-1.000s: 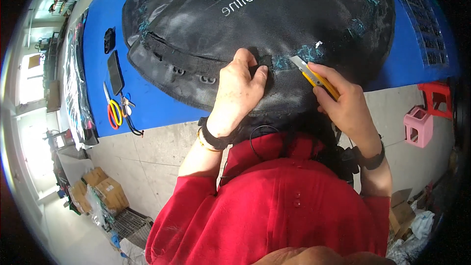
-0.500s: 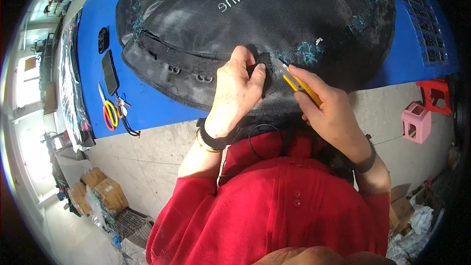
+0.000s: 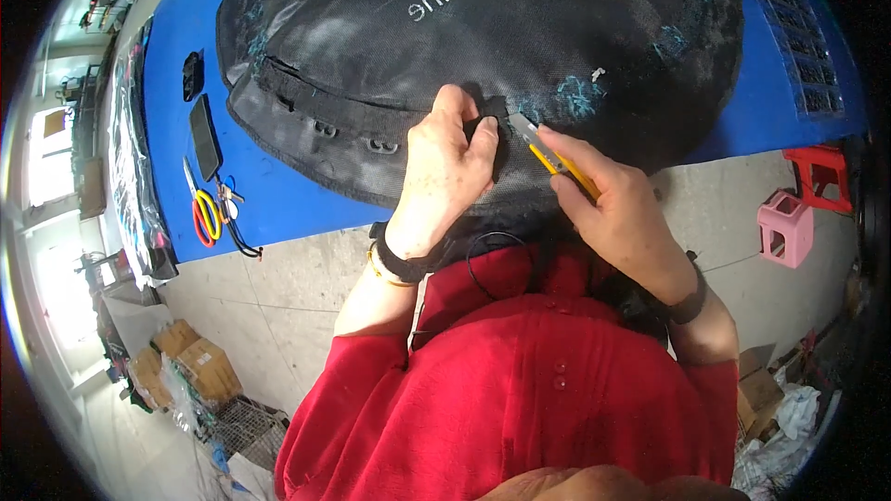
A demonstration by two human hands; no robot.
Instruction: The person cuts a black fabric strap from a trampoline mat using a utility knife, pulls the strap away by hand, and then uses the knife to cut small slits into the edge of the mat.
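A round black mesh trampoline mat (image 3: 390, 46) lies over the near edge of the blue table. My left hand (image 3: 441, 158) pinches a folded piece of its black edge strap between thumb and fingers. In my right hand (image 3: 613, 209) is a yellow utility knife (image 3: 561, 164), its grey tip touching or nearly touching the strap just right of my left thumb. Tufts of teal thread (image 3: 577, 96) cling to the mat beyond the knife. Dark plastic buckles (image 3: 381, 146) sit along the edge strap left of my left hand.
On the table's left side lie scissors (image 3: 201, 209) with red and yellow handles, a black phone (image 3: 205, 137) and a small black item (image 3: 192, 75). Plastic-wrapped goods (image 3: 136, 158) line the left edge. Pink (image 3: 785, 228) and red stools (image 3: 820, 178) stand right; cartons (image 3: 206, 366) lie on the floor at left.
The knife tip has shifted slightly left and down, toward my left thumb. My left hand keeps its pinch. The whole view has drifted a little.
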